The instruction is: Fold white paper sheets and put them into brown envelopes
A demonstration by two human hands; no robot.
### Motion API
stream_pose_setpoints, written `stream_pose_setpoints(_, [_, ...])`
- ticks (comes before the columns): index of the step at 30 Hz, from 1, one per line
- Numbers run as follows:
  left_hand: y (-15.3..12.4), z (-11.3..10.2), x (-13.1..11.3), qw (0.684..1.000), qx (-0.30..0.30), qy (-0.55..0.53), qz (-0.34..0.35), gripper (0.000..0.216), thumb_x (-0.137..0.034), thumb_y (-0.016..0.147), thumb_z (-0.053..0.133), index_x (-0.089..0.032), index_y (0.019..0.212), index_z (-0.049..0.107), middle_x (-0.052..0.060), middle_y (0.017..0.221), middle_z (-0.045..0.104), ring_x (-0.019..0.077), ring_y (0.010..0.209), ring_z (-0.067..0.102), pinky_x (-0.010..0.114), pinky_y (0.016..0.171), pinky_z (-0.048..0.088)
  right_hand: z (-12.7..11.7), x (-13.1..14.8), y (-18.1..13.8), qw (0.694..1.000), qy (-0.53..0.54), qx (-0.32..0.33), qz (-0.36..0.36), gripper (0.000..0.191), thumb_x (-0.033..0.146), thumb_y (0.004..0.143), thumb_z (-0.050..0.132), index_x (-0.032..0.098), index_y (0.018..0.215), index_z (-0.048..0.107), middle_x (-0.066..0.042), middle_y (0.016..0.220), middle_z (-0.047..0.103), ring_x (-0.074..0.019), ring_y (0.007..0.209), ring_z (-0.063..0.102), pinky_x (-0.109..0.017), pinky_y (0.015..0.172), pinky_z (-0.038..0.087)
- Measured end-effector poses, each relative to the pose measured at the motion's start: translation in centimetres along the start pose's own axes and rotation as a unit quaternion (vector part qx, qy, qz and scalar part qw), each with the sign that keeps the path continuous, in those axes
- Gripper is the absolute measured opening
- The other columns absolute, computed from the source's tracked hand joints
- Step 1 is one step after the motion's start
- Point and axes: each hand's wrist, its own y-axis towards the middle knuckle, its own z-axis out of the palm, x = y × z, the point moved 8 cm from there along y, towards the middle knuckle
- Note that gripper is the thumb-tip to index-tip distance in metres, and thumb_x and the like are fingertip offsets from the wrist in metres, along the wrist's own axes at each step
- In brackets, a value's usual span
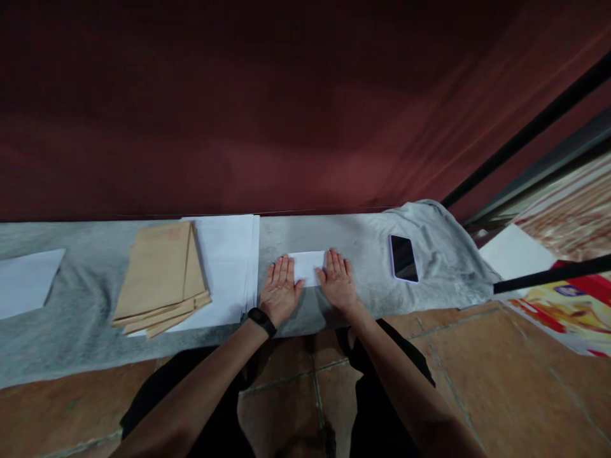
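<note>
- what can't you see of the small white paper [308,268]?
- parts of its sides, under the left hand [279,291] and the right hand [340,281].
- and left of that paper?
- brown envelopes [155,267] cover part of the white sheets [226,254]; farther left, a lone sheet [26,283] runs out of the picture.
- right of it?
- a red and yellow package [573,312], cut off too, its lettering too small to read.

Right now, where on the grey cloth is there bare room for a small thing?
Bare cloth lies between the right hand and the phone, and between the brown envelopes and the leftmost sheet. Crowded: the envelopes on the white stack beside the left hand, and the small paper between the hands.
</note>
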Motion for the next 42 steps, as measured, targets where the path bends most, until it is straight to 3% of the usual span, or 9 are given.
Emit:
stream_pose_setpoints(5, [0.7,-0.6,-1.9,0.999,0.0,-0.005,0.037,0.059,-0.029,0.098,0.035,-0.002,0.15,0.035,0.018,0.16,0.032,0.0256,0.152,0.021,0.048,0.125,0.018,-0.4,-0.2,-0.1,1.0,0.012,0.001,0.002,0.059,0.04,0.105,0.029,0.004,0.152,0.035,-0.021,0.157,0.036,-0.0306,0.147,0.032,-0.053,0.119,0.022])
stream_pose_setpoints(10, [1.7,0.7,-3.3,0.996,0.04,-0.02,0.077,0.058,-0.026,0.097,0.032,-0.002,0.15,0.036,0.019,0.159,0.033,0.0262,0.151,0.022,0.047,0.124,0.02,0.1,3.0,-0.4,0.994,0.05,0.04,-0.092,0.056,0.038,0.106,0.023,0.009,0.152,0.037,-0.014,0.159,0.035,-0.0239,0.149,0.03,-0.046,0.122,0.023])
stream_pose_setpoints(13, [1.9,1.2,-3.2,0.995,0.053,-0.023,0.078,0.058,-0.025,0.098,0.03,-0.002,0.151,0.033,0.02,0.16,0.031,0.0268,0.152,0.021,0.048,0.123,0.021,0.4,3.7,-0.5,0.991,0.054,0.055,-0.109,0.055,0.037,0.107,0.022,0.011,0.152,0.038,-0.012,0.158,0.037,-0.0223,0.148,0.031,-0.044,0.122,0.023])
stream_pose_setpoints(26, [2.0,0.4,-2.4,0.997,0.049,-0.021,0.062,0.06,-0.043,0.099,0.041,-0.017,0.153,0.037,0.015,0.162,0.028,0.029,0.151,0.025,0.052,0.123,0.016,0.3,1.0,0.1,0.996,0.02,0.016,-0.088,0.059,0.041,0.105,0.031,0.006,0.153,0.033,-0.017,0.159,0.034,-0.0272,0.148,0.03,-0.048,0.12,0.023])
stream_pose_setpoints(34, [2.4,0.3,-1.0,0.998,0.06,-0.009,0.027,0.061,-0.045,0.099,0.04,-0.018,0.154,0.034,0.015,0.163,0.025,0.0298,0.151,0.024,0.053,0.123,0.015,0.4,-0.7,0.4,0.998,0.016,0.019,-0.056,0.061,0.043,0.105,0.029,0.008,0.155,0.031,-0.018,0.159,0.035,-0.0283,0.146,0.033,-0.049,0.119,0.023])
stream_pose_setpoints(42, [1.9,0.2,0.6,0.999,0.039,-0.001,-0.003,0.067,-0.049,0.1,0.032,-0.008,0.154,0.032,0.018,0.161,0.029,0.0299,0.15,0.025,0.05,0.122,0.019,-0.1,-2.0,0.3,0.999,0.002,0.017,-0.033,0.059,0.039,0.105,0.029,0.006,0.154,0.032,-0.017,0.159,0.034,-0.0317,0.145,0.034,-0.049,0.119,0.023])
